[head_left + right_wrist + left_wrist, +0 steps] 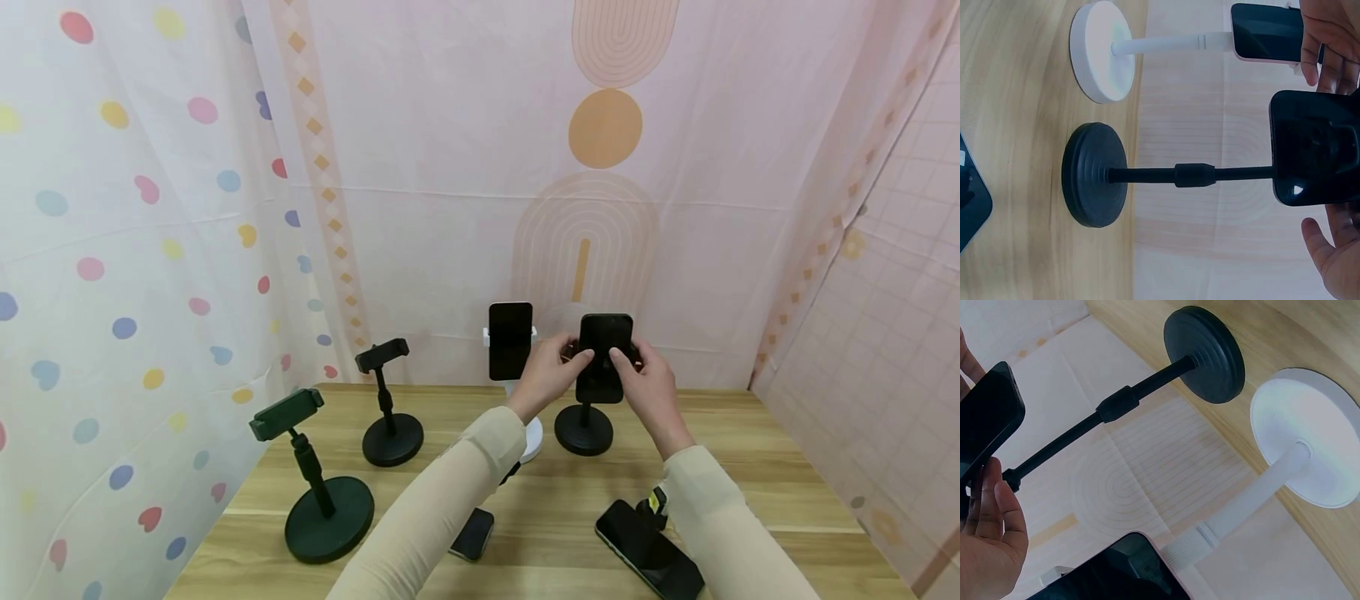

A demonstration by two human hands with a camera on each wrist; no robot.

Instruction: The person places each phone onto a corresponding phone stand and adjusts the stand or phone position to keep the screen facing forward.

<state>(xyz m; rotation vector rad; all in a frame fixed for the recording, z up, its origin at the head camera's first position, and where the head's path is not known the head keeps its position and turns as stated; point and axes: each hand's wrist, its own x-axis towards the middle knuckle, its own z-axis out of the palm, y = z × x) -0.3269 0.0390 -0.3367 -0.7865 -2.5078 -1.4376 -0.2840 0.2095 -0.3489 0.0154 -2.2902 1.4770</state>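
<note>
A black smartphone (604,332) stands upright at the top of a black phone stand (583,432), whose round base rests on the table. My left hand (546,377) holds the phone's left edge, thumb at the front and fingers behind. On the opposite edge my right hand (651,390) grips it, thumb pressed on the screen. In the right wrist view the phone (1304,140) hides most of the holder behind it. Just left, a white phone stand (532,440) carries another smartphone (510,333); my left forearm partly covers that stand.
At the left are a dark green phone stand (330,521) and a smaller black one (393,440), both without phones. A small phone (474,535) lies between my forearms, and a larger phone (647,546) lies by my right forearm. Patterned curtains (420,250) surround the wooden table (555,533).
</note>
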